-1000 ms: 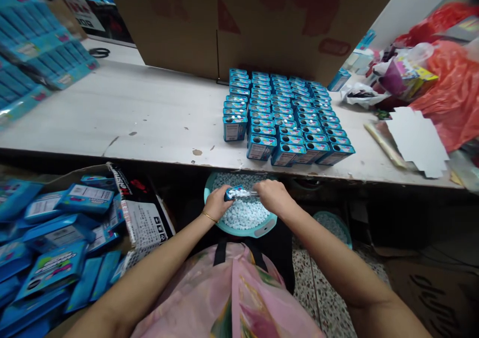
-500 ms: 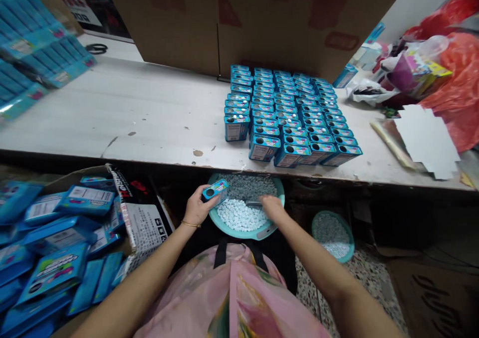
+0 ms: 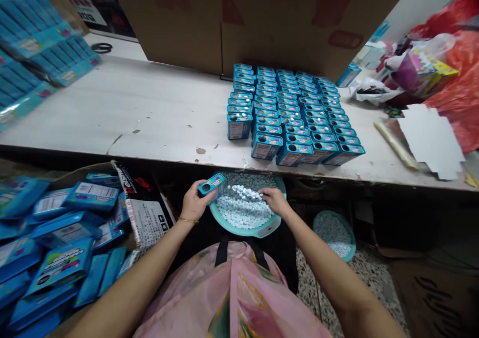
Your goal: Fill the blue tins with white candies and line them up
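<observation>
My left hand (image 3: 192,203) is closed around a small blue tin (image 3: 216,182) with a dark round hole in its top, tilted over the left rim of a turquoise basin (image 3: 228,228). Small white candies (image 3: 243,219) fill much of that basin, which sits at my lap below the table edge. With its fingers closed, my right hand (image 3: 276,201) grips the end of a narrow scoop, mostly hidden under a heap of white candies (image 3: 245,193). The heap is above the basin, its tip pointing left, a short gap from the tin.
Rows of upright blue tins (image 3: 295,118) stand on the white table (image 3: 160,108) before a large cardboard box (image 3: 277,24). More blue tins lie in an open carton (image 3: 147,218) at left. A second turquoise basin (image 3: 352,251) is on the floor at right. Scissors (image 3: 102,48) lie at back left.
My right hand has lifted the scoop out of the candies, and it now carries a heap. My left hand and the tin have shifted slightly left and up.
</observation>
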The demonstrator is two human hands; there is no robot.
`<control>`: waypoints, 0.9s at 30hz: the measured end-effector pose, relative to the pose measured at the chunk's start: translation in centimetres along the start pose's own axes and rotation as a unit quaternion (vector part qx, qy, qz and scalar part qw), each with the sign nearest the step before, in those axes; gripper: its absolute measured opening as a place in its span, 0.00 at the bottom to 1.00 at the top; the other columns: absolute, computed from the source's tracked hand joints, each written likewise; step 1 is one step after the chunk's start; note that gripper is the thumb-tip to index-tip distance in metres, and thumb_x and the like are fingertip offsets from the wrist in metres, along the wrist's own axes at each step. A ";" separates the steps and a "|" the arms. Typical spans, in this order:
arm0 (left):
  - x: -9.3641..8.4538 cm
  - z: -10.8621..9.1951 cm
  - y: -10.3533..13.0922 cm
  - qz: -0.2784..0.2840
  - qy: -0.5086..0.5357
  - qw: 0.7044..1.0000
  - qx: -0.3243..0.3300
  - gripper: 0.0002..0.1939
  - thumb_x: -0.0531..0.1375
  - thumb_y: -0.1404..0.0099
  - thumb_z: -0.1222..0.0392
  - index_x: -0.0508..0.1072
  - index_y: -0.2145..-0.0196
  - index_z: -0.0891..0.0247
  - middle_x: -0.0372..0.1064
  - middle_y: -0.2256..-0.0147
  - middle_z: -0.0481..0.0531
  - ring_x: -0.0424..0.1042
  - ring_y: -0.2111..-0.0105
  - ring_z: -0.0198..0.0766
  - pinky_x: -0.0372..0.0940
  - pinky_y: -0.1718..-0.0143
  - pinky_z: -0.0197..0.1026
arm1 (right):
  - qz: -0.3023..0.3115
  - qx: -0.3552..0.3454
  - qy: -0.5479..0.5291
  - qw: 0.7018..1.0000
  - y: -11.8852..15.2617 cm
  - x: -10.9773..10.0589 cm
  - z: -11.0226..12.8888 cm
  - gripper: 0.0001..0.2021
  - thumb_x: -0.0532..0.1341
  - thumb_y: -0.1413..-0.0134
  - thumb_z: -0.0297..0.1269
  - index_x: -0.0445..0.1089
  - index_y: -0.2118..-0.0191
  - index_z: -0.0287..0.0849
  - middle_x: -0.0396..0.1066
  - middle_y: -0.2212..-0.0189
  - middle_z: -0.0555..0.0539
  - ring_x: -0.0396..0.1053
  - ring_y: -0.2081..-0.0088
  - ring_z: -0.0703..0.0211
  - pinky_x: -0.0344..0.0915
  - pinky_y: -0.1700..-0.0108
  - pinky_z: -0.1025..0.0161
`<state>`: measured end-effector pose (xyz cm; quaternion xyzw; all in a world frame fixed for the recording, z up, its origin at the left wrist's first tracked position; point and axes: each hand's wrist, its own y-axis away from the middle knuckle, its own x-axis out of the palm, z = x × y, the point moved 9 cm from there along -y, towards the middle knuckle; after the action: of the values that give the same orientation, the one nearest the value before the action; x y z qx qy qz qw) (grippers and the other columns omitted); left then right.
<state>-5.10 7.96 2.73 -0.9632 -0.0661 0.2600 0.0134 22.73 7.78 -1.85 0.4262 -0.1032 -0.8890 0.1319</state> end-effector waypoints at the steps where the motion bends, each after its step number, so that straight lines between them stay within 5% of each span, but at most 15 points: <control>1: 0.6 -0.3 0.0 0.008 -0.013 1.000 0.010 0.22 0.58 0.50 0.49 0.65 0.59 0.63 0.66 0.68 0.48 0.66 0.69 0.34 0.61 0.64 0.37 | -0.005 -0.012 -0.002 1.000 0.5 -1.3 0.5 0.15 0.53 0.52 0.31 0.71 0.58 0.47 0.72 0.67 0.51 0.67 0.66 0.62 0.60 0.63 0.68; 5: 3.8 -1.8 0.3 0.070 -0.080 0.993 0.049 0.20 0.58 0.49 0.52 0.66 0.59 0.62 0.67 0.70 0.47 0.66 0.71 0.35 0.61 0.67 0.36 | -0.003 -0.051 0.039 0.998 1.9 -5.1 3.6 0.15 0.53 0.51 0.33 0.70 0.57 0.49 0.72 0.66 0.51 0.67 0.64 0.61 0.59 0.64 0.69; 10: 7.0 -3.0 0.9 0.115 -0.126 0.980 0.097 0.19 0.57 0.48 0.57 0.65 0.57 0.61 0.67 0.67 0.50 0.67 0.66 0.39 0.60 0.65 0.38 | 0.018 -0.055 0.198 0.979 2.5 -6.4 7.2 0.14 0.52 0.50 0.34 0.71 0.61 0.51 0.72 0.65 0.49 0.66 0.62 0.58 0.57 0.64 0.67; 20: 8.2 -3.0 1.1 0.134 -0.140 0.975 0.109 0.19 0.58 0.49 0.61 0.65 0.58 0.61 0.68 0.65 0.52 0.67 0.65 0.41 0.60 0.64 0.40 | 0.057 -0.074 0.363 0.927 3.9 -5.6 12.7 0.14 0.47 0.49 0.26 0.68 0.63 0.42 0.69 0.65 0.41 0.67 0.63 0.55 0.58 0.62 0.62; 23: 7.9 -3.0 0.9 0.128 -0.128 0.978 0.107 0.18 0.58 0.48 0.59 0.65 0.57 0.61 0.68 0.65 0.52 0.67 0.65 0.40 0.60 0.63 0.39 | 0.043 -0.077 0.366 0.926 4.1 -6.4 12.4 0.13 0.47 0.48 0.27 0.68 0.65 0.42 0.69 0.65 0.42 0.67 0.64 0.56 0.58 0.63 0.62; 27: 7.1 -2.4 0.6 0.126 -0.080 0.984 0.097 0.18 0.57 0.48 0.57 0.65 0.58 0.61 0.68 0.64 0.50 0.67 0.64 0.38 0.61 0.62 0.38 | 0.034 -0.035 0.349 0.936 3.8 -7.4 7.6 0.14 0.47 0.48 0.27 0.68 0.62 0.46 0.69 0.62 0.45 0.66 0.61 0.58 0.57 0.63 0.65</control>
<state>2.26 8.38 1.24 -0.9340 0.0801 0.3412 0.0690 21.78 7.13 9.35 0.7012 -0.0332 -0.6822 0.2044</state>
